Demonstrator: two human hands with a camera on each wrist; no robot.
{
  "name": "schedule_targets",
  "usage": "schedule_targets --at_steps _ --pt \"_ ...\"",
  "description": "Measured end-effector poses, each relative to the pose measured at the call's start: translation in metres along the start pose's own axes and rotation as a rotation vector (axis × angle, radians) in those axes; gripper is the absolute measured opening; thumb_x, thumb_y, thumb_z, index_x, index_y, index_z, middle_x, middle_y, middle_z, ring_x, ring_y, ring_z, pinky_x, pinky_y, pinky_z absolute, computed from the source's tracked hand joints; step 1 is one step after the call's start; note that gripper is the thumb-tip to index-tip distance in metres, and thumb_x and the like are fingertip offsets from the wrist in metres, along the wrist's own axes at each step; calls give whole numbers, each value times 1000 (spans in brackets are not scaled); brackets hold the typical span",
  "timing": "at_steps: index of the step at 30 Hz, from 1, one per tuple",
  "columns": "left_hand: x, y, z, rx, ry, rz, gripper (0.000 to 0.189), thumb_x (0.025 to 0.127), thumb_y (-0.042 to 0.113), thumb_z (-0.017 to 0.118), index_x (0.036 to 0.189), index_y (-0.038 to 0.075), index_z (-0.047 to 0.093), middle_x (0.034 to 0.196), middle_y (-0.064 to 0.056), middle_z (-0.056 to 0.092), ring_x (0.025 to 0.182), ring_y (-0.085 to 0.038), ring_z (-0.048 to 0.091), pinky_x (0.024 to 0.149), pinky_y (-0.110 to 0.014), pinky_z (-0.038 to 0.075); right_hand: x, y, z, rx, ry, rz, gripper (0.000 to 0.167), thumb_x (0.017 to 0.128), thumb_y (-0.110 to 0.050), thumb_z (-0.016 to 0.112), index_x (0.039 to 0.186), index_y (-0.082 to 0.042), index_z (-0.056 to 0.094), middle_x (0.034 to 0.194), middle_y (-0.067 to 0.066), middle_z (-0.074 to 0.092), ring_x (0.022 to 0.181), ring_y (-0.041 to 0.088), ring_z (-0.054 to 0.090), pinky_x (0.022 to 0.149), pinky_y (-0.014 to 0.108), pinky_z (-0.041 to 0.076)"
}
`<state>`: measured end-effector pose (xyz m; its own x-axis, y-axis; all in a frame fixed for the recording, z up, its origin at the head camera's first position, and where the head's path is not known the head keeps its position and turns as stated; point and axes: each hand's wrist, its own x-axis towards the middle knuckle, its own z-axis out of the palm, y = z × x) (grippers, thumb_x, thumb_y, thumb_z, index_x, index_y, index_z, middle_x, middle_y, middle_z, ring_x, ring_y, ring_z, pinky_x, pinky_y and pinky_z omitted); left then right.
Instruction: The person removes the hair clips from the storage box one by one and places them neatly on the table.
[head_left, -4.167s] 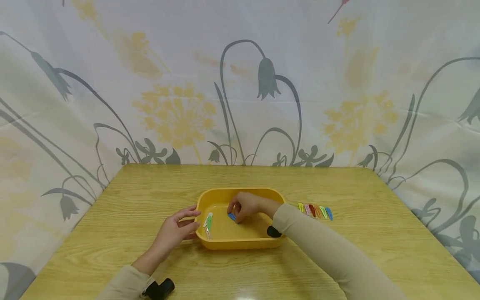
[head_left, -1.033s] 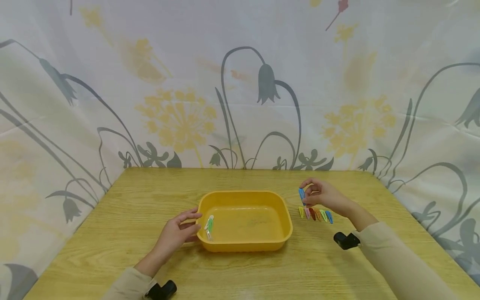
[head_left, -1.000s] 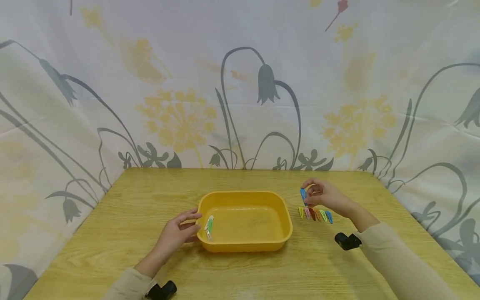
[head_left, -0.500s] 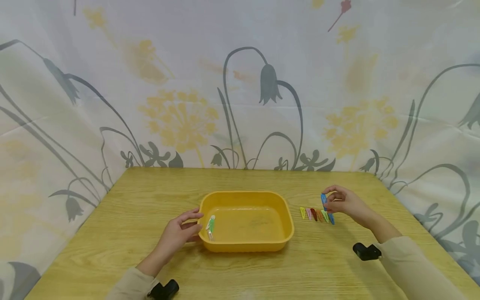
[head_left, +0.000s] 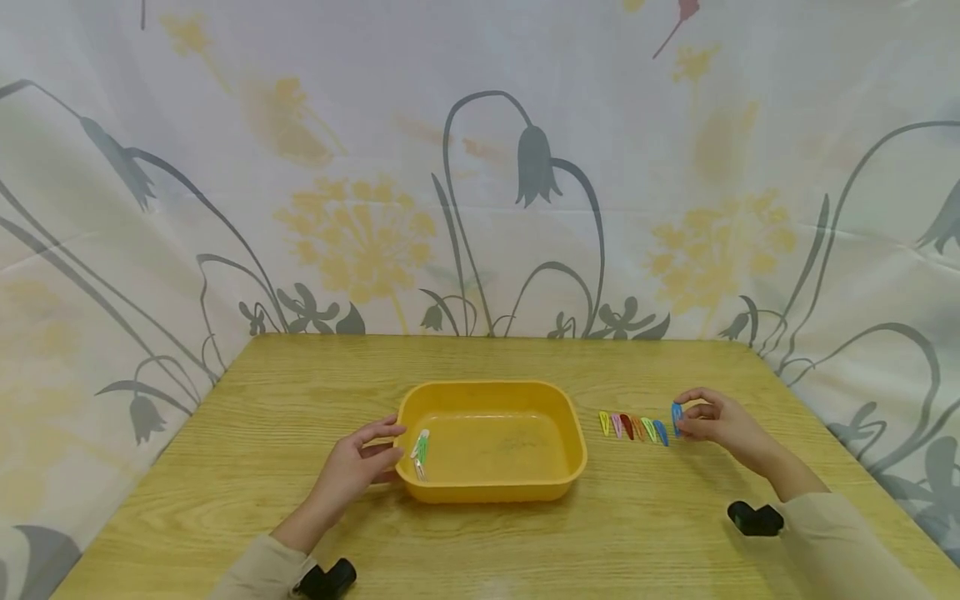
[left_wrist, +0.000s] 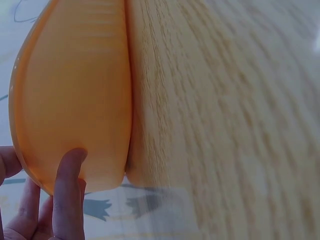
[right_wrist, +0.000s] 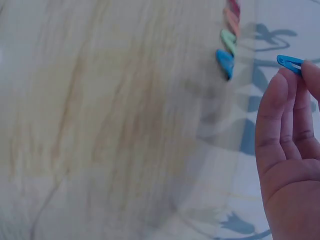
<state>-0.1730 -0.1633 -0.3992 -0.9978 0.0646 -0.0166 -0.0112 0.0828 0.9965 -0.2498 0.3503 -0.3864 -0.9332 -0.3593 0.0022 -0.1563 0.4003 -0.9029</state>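
Observation:
My right hand [head_left: 723, 425] pinches a blue snap hair clip [head_left: 677, 418] between thumb and fingertips, just right of a row of clips. In the right wrist view the blue hair clip [right_wrist: 290, 64] points away from the fingertips. The row on the table runs from a yellow clip [head_left: 604, 423] through pink, dark red, orange and green ones to another blue clip [head_left: 661, 432]. My left hand [head_left: 356, 462] rests with relaxed, spread fingers against the left end of a yellow tray [head_left: 495, 493]. One fingertip [left_wrist: 75, 155] touches its outer wall in the left wrist view.
Inside the tray, at its left end, lie a green clip [head_left: 422, 450], a whitish clip and a silvery one. The wooden table [head_left: 525, 550] ends at a flower-patterned cloth [head_left: 480, 208] behind and on both sides.
My right hand took the blue clip from the tray, carried it over the row and moved right and nearer, past the row's right end. My left hand stays at the tray.

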Motion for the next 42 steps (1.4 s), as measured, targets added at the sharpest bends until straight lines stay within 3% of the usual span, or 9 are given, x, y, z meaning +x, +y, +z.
schedule_targets --at_steps 12,20,32,42 --pt "1 2 0 -2 -3 2 36 87 0 62 121 -9 55 144 -13 37 110 -34 55 74 -38 56 3 15 0 -16 48 98 41 86 1 62 118 17 42 85 11 56 74 21 62 68 32 56" --pt "0 2 1 10 12 -6 35 87 0 62 121 -8 56 142 -14 39 109 -32 56 73 -38 56 9 19 3 -98 35 155 43 88 -2 61 123 19 45 88 7 57 74 16 58 65 28 55" --pt "1 2 1 13 8 0 34 87 -1 62 120 -8 57 143 -14 39 109 -33 56 72 -37 56 12 19 2 -147 4 158 46 88 -7 63 122 19 46 84 7 59 70 16 59 61 28 53" --pt "1 2 1 8 20 -8 33 87 0 62 119 -8 57 142 -13 39 107 -31 57 73 -39 56 16 -4 -1 -181 17 107 46 90 -10 60 124 17 44 86 12 56 71 25 56 66 34 53"
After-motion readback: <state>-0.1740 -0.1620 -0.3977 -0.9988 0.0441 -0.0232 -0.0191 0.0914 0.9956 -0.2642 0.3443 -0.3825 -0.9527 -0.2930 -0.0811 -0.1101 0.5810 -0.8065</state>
